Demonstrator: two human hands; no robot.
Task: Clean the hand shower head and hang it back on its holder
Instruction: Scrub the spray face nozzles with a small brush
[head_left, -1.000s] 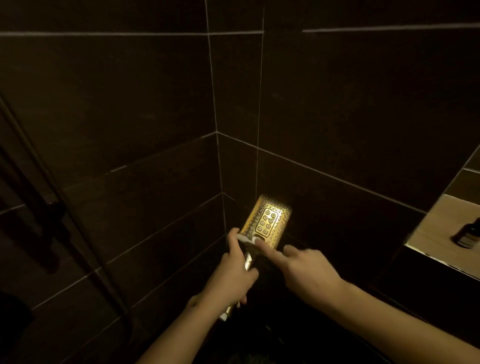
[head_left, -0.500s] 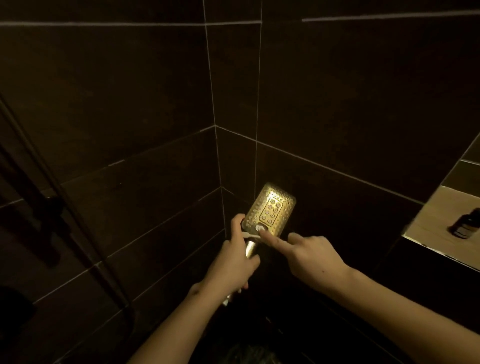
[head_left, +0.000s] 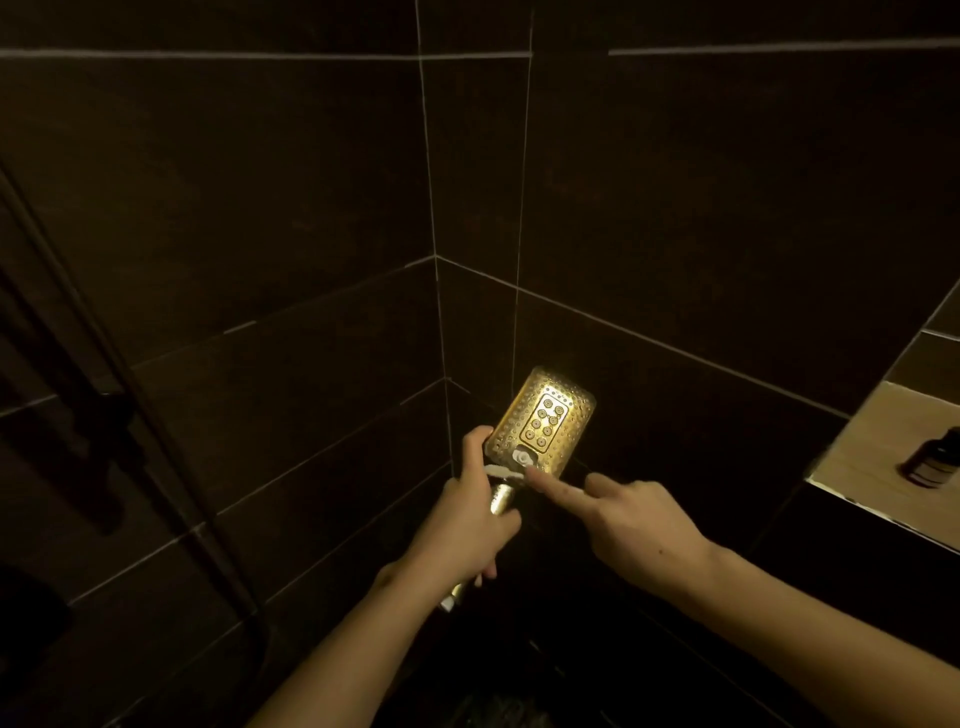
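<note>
The left hand (head_left: 467, 525) was closed around the handle of the hand shower head (head_left: 540, 421), thumb up along its left edge, holding it in front of the corner of the dark tiled walls (head_left: 260, 208). The rectangular spray face pointed toward the camera, brightly lit, tilted slightly to the right. The right hand (head_left: 628, 519) gripped nothing: its index finger was extended, the tip pressed on a small white piece, perhaps a cloth, at the lower edge of the face, the other fingers curled in. A dark bottle (head_left: 935, 460) stood in a niche (head_left: 878, 447) at the right.
</note>
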